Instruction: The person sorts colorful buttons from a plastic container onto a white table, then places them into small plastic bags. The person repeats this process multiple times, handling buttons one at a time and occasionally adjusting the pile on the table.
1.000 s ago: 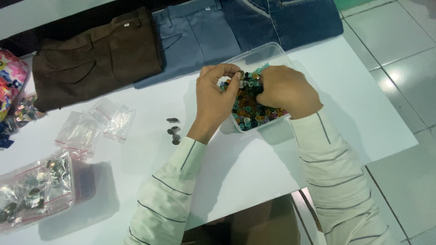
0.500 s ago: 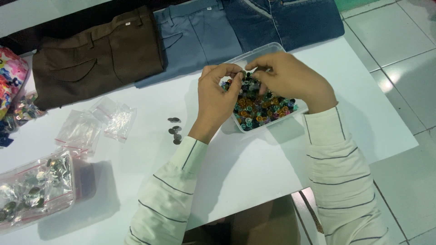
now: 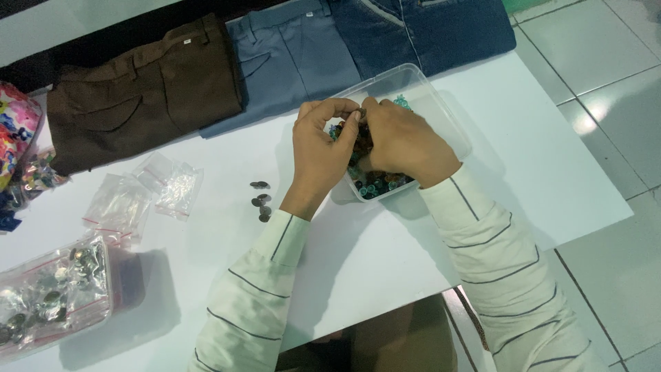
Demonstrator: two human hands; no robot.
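A clear plastic tub holds many small coloured buttons on the white table. Both hands are over the tub, fingertips meeting above it. My left hand and my right hand pinch a small dark button between their fingertips. The hands hide most of the tub's contents. A few loose dark metal buttons lie on the table just left of my left wrist.
Brown trousers, grey-blue trousers and dark jeans lie folded along the far edge. Clear zip bags lie at left, a bag of metal buttons at near left. A colourful heap sits at the left edge.
Both hands have drawn together above the tub, fingertips now pinching one small button; the right hand moved from spread over the buttons toward the left hand.
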